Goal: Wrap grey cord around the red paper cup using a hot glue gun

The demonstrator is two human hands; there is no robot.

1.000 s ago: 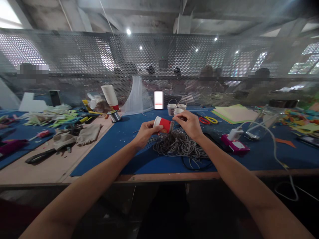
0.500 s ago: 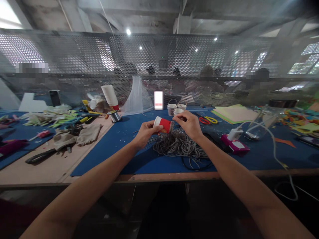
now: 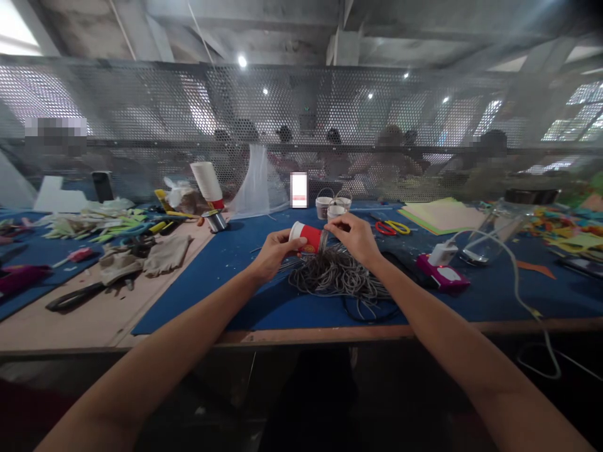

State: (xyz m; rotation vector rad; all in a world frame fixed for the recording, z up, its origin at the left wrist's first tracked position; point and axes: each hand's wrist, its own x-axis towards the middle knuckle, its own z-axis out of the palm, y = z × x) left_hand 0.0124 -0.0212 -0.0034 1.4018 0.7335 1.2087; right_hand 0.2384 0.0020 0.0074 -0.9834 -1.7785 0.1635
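Note:
A red and white paper cup lies sideways in my left hand, thumb along its near side and fingers behind. Grey cord wraps the cup's right end. Close by that end, my right hand pinches the cord between thumb and forefinger; the fingertips partly hide the strand. Beneath both hands spreads a loose heap of the same grey cord on the blue mat.
Small handled cups stand behind my hands, near scissors. To the right are a purple device with a white cable and a glass jar. Stacked paper cups, a metal tin and gloves sit left.
The cup has shifted very slightly, and my right fingers stay beside its corded end. Otherwise the view has only drifted a little.

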